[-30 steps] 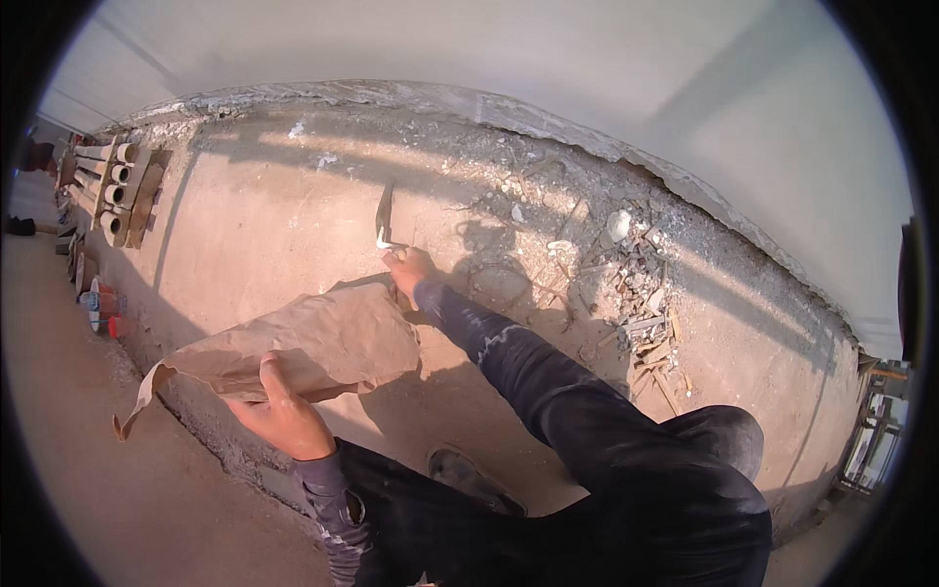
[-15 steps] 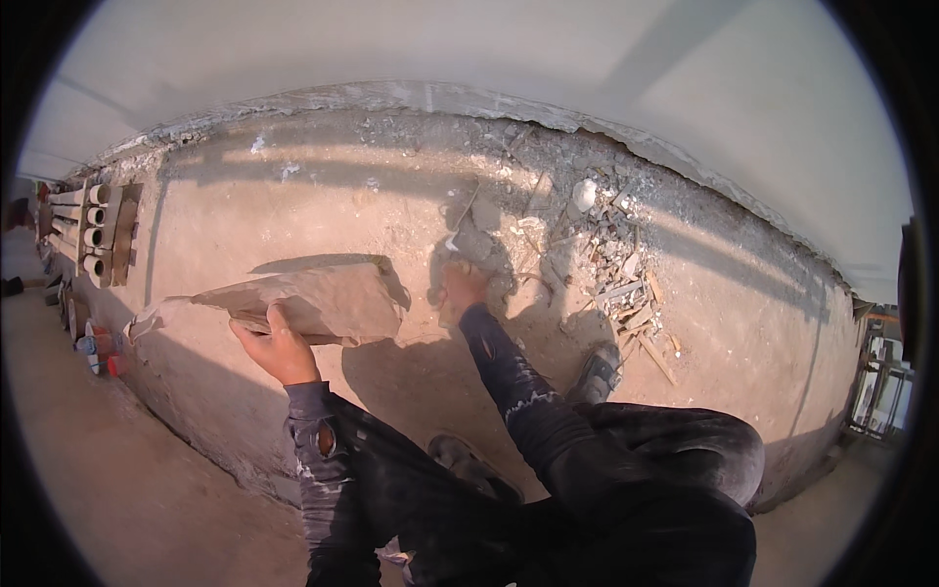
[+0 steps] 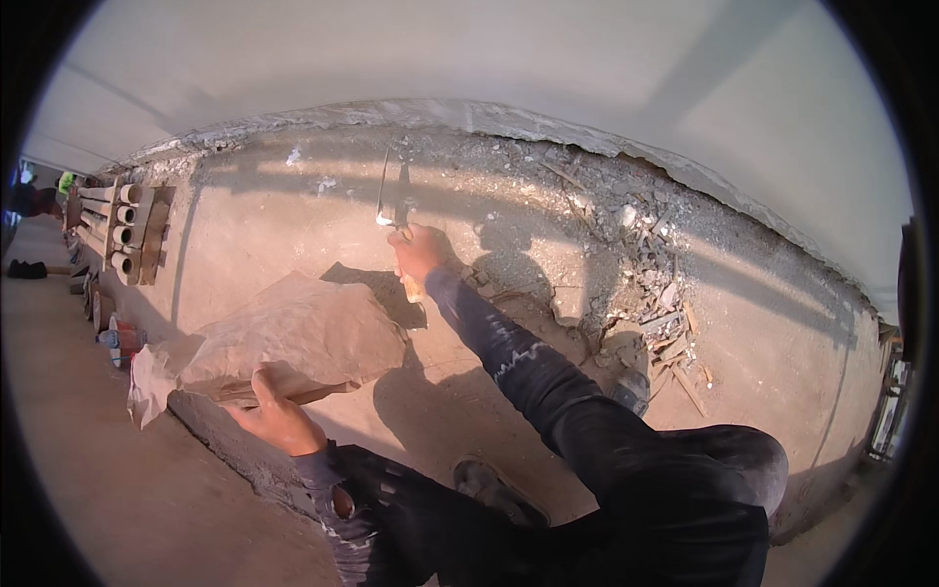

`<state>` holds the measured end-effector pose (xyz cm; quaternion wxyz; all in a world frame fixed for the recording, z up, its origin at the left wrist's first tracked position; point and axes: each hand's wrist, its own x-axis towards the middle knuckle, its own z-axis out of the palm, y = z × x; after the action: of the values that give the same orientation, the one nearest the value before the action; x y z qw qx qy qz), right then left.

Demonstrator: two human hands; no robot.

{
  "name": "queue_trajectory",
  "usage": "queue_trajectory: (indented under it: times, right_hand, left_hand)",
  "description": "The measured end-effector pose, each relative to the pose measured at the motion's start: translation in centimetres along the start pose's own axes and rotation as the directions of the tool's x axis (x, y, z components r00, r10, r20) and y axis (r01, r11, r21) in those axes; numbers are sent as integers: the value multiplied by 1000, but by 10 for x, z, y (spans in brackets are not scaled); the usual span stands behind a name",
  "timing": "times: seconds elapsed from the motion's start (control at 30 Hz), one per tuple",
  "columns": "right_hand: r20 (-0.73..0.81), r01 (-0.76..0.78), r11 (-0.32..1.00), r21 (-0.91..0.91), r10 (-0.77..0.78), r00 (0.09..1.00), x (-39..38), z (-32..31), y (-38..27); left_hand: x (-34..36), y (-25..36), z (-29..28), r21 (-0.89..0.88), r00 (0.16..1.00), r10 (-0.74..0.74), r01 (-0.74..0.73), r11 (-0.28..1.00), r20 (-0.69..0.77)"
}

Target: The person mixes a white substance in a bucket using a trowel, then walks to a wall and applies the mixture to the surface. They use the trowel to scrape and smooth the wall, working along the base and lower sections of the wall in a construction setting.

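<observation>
My left hand (image 3: 279,416) grips the near edge of a crumpled brown paper sack (image 3: 303,333), thumb on top and fingers hidden below. The sack is tilted above the concrete floor, its loose end hanging to the left. Ahead and to the right of it, my right hand (image 3: 419,251) is closed round the light wooden handle of a trowel (image 3: 382,191). The trowel's thin blade shows nearly edge-on and points away toward the wall. Both arms wear dark, dusty sleeves, and the left cuff has a hole.
Rubble and wood scraps (image 3: 670,333) lie at the right, by my shoe (image 3: 631,391). A chipped wall base (image 3: 469,115) runs along the back. Stacked pipes (image 3: 125,215) and small containers (image 3: 122,338) stand at the left, near the floor's raised edge.
My right hand has moved up and left with the trowel, swinging it toward the wall. The sack has tipped so more of its broad face shows, and my left hand sits lower in view.
</observation>
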<state>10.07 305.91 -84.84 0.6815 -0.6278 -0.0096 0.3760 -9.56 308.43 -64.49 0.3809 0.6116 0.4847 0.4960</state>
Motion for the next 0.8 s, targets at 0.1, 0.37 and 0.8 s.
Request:
queue_trajectory:
  times: [0.1,0.37,0.8]
  right_hand:
    - [3,-92,988,-128,93,996,104,-2,-15]
    - [-141,-138,905,-403,88,986,98,-66,38]
    - [-564,-18,955,295,189,804,-89,-159,38]
  left_hand:
    - [-9,8,-4,26,1000,9,-8,1000,-29]
    - [-4,-6,-6,136,1000,-6,6,991,-3]
    - [-7,-16,40,-22,990,4,-1,1000,139]
